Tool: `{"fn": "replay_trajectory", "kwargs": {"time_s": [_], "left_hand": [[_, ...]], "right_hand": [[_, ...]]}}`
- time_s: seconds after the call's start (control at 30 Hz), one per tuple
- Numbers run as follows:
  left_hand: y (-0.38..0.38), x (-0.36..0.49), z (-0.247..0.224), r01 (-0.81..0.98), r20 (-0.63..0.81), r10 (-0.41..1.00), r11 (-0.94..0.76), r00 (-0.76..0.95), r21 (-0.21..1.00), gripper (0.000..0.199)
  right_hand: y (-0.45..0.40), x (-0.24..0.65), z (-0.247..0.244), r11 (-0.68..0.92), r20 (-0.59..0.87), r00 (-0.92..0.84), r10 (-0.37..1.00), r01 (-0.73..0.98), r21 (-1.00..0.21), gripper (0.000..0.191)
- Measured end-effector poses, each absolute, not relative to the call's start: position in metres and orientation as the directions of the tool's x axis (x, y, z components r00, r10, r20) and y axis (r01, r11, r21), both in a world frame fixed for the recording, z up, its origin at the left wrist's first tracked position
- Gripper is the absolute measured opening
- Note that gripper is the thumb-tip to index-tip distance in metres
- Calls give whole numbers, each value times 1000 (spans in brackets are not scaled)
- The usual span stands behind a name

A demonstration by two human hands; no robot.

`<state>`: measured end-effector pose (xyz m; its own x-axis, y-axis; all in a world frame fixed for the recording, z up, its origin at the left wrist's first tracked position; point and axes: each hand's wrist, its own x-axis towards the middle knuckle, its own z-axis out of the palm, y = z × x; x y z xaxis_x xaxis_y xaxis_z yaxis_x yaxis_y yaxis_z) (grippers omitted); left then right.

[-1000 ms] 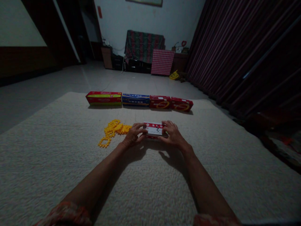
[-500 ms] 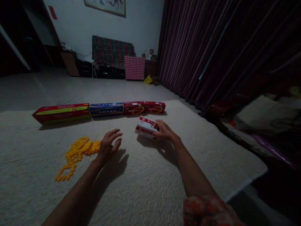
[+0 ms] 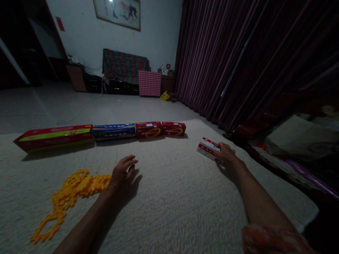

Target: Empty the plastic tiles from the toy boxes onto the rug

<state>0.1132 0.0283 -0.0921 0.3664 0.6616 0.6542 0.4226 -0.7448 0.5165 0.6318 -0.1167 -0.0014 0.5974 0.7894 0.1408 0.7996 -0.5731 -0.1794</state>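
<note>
My right hand [image 3: 225, 154] grips the near end of a small red and white box [image 3: 208, 148] at the right of the pale quilted mat [image 3: 164, 197]. Over the mat, left of the middle, my left hand [image 3: 124, 171] is held with fingers apart and nothing in them. Beside it lie linked yellow gear-shaped pieces [image 3: 71, 192]. Along the mat's far side stands an end-to-end row: a long red and green box [image 3: 58, 137], a blue box [image 3: 114, 132], a red box [image 3: 148, 129] and another red box [image 3: 174, 128].
Dark purple curtains [image 3: 209, 56] hang at the right, above a cluttered dark seat with a pale cushion [image 3: 293, 135]. Beyond the tiled floor [image 3: 113, 107] stand a low black cabinet [image 3: 122, 87] and a red checked cloth [image 3: 149, 83].
My right hand has moved to the right with the red and white box, away from my left hand. The view has shifted, so the row and yellow pieces appear lower and further left.
</note>
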Motion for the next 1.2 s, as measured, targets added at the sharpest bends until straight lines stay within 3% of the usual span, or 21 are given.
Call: {"fn": "replay_trajectory", "kwargs": {"time_s": [0.1, 0.23, 0.3, 0.4, 0.7, 0.87, 1.03, 1.1, 1.2], "left_hand": [[41, 120, -99, 424, 658, 657, -748, 369, 510, 24], [47, 129, -109, 460, 630, 660, -745, 409, 483, 21], [44, 133, -114, 491, 609, 660, -745, 441, 452, 20], [39, 136, -117, 519, 584, 656, -747, 478, 416, 20], [28, 138, -110, 503, 604, 615, -780, 507, 372, 20], [26, 138, -107, 498, 596, 611, -785, 521, 369, 23], [32, 139, -119, 483, 633, 601, -790, 488, 377, 21], [35, 142, -119, 472, 646, 614, -780, 453, 411, 22], [31, 144, -102, 454, 666, 665, -735, 338, 504, 28]], "right_hand": [[-103, 626, 13, -559, 118, 564, 817, 826, -75, 41], [-46, 594, 33, -277, 268, 273, 924, 961, -23, 40], [-3, 571, 35, -191, 251, 192, 949, 981, -29, 46], [62, 540, 26, -148, 159, 153, 975, 988, -43, 60], [160, 533, -9, -229, 116, 227, 967, 974, 3, 67], [154, 531, -3, -306, 144, 295, 945, 950, 63, 71], [101, 516, 32, -425, 174, 407, 897, 902, 81, 67], [69, 503, 43, -373, 206, 354, 912, 926, 61, 63], [18, 470, 45, -132, 219, 138, 966, 990, -41, 60]]}}
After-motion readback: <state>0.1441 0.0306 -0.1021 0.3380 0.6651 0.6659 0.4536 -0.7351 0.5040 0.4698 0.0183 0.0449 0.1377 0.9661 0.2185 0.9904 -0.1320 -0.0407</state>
